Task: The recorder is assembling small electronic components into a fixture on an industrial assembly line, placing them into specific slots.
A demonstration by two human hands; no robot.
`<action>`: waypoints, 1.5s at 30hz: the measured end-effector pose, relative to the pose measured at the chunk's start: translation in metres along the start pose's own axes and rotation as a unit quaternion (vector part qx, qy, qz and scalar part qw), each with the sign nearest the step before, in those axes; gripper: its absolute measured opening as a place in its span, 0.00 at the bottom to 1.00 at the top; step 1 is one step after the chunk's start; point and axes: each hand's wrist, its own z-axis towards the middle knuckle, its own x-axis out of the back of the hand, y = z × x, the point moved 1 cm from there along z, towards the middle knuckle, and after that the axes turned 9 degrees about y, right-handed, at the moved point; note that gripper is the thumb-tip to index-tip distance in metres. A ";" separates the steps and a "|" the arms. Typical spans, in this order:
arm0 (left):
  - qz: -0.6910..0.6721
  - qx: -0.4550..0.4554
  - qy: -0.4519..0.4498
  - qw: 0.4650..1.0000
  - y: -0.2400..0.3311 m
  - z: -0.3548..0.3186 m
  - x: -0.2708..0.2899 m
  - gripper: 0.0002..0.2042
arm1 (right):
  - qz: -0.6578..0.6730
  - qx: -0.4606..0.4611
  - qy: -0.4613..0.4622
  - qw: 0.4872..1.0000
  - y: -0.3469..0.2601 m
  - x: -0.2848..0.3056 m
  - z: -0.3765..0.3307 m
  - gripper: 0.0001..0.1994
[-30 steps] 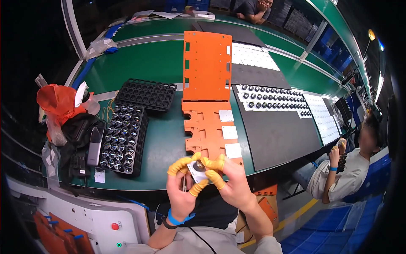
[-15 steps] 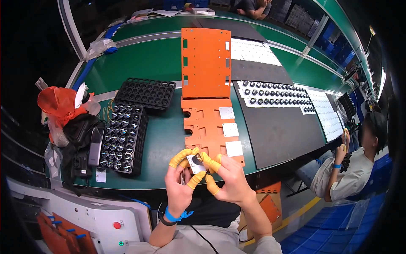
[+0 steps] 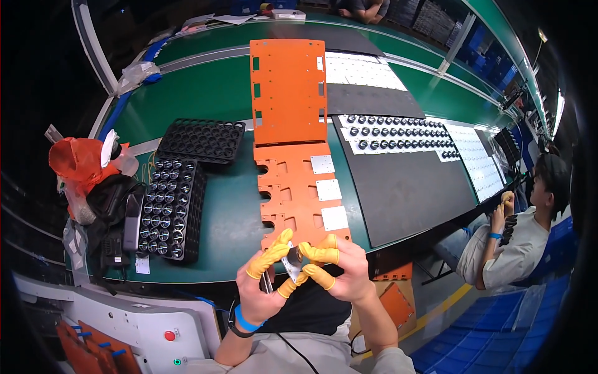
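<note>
My left hand (image 3: 261, 283) and my right hand (image 3: 339, 271) meet just over the near edge of the green bench (image 3: 205, 93). Both wear yellow finger cots. Between their fingertips they pinch a small square metal plate (image 3: 289, 265), tilted on edge. Just beyond the hands lies an orange fixture board (image 3: 299, 193) with three similar silver square plates (image 3: 328, 190) seated in cut-outs along its right side. A blue band circles my left wrist.
A black tray of round lenses (image 3: 165, 209) sits left, an empty black tray (image 3: 202, 138) behind it. A larger orange board (image 3: 288, 90) lies farther back. A dark mat (image 3: 405, 187) and white lens strips (image 3: 398, 132) lie right. A seated person (image 3: 517, 237) works at right. An orange bag (image 3: 78, 163) hangs left.
Both hands have stayed close together at the bench edge, turning the small plate between the fingertips; the fingers have shifted their grip slightly.
</note>
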 end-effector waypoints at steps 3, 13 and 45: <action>-0.014 -0.002 -0.018 1.000 0.002 -0.004 0.000 0.30 | 0.018 -0.012 0.031 0.999 0.001 -0.001 -0.003 0.15; 0.026 -0.012 -0.048 0.998 0.001 -0.003 0.000 0.29 | 0.004 -0.050 0.050 0.997 -0.004 -0.003 -0.005 0.12; -0.040 0.134 -0.075 0.987 0.019 0.029 -0.021 0.16 | -0.123 0.039 0.085 0.988 0.017 0.006 -0.020 0.17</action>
